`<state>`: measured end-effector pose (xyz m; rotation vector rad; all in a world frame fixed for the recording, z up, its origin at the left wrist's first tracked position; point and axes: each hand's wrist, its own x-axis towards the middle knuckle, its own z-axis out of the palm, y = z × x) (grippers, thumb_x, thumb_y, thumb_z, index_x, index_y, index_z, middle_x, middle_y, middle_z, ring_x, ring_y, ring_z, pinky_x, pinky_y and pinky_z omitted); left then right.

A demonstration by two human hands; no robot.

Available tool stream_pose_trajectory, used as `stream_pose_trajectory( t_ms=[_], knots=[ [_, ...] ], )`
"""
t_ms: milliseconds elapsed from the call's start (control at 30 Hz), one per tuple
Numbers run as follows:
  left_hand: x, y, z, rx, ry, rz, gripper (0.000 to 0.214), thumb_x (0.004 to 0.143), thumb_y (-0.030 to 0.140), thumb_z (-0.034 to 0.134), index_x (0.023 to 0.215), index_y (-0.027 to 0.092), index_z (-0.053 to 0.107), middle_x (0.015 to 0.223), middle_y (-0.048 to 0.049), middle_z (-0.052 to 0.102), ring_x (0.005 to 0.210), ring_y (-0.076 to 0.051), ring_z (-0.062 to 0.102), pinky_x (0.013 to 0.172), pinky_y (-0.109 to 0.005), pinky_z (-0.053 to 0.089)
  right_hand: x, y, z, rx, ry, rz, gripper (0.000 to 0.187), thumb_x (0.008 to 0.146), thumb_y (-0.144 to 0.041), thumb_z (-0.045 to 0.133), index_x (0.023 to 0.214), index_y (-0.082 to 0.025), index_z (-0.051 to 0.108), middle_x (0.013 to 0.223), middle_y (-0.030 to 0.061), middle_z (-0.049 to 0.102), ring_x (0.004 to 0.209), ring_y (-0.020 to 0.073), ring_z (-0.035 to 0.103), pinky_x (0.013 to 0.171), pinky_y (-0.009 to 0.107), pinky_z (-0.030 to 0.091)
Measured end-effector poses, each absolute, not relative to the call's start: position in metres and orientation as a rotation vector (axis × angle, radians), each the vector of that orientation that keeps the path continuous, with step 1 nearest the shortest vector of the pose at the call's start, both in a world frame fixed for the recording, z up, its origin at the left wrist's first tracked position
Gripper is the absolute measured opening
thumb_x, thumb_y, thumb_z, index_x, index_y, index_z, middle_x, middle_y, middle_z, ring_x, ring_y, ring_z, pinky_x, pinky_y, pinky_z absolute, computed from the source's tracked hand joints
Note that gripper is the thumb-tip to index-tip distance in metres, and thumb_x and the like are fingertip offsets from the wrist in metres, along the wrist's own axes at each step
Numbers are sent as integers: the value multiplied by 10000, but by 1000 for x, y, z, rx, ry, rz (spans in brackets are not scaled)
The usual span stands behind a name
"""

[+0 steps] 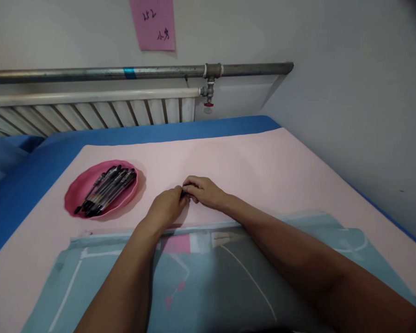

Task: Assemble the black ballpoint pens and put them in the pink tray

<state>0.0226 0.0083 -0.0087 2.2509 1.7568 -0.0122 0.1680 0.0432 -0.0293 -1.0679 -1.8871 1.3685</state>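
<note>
My left hand (166, 207) and my right hand (203, 190) meet over the pink sheet (263, 166), fingers curled together. Between their fingertips a small dark object (183, 193) shows, likely a pen, mostly hidden by the fingers. Both hands are closed around it. To the left, a pink oval dish (76, 190) holds several black pens (106, 189) lying side by side.
A pale blue patterned cloth (229, 277) lies under my forearms. A blue mat (27, 171) borders the pink sheet. Behind stand a white radiator (90, 114), a metal pipe (125, 73) with a valve (208, 95), and a pink note (154, 23) on the wall.
</note>
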Motion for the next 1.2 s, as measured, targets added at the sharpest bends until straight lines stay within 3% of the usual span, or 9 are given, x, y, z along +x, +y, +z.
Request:
stream_pose_trajectory(
  t_ms=[1200],
  knots=[
    [22,10,-11,2252,1761,-8,283,862,336,357,984,156,539,896,-115,674,818,-257,628,621,-308,403,168,42,-27,-1079,-1890,1357,105,805,-187,453,764,-161,546,478,-63,463,453,79,454,483,198,379]
  ],
)
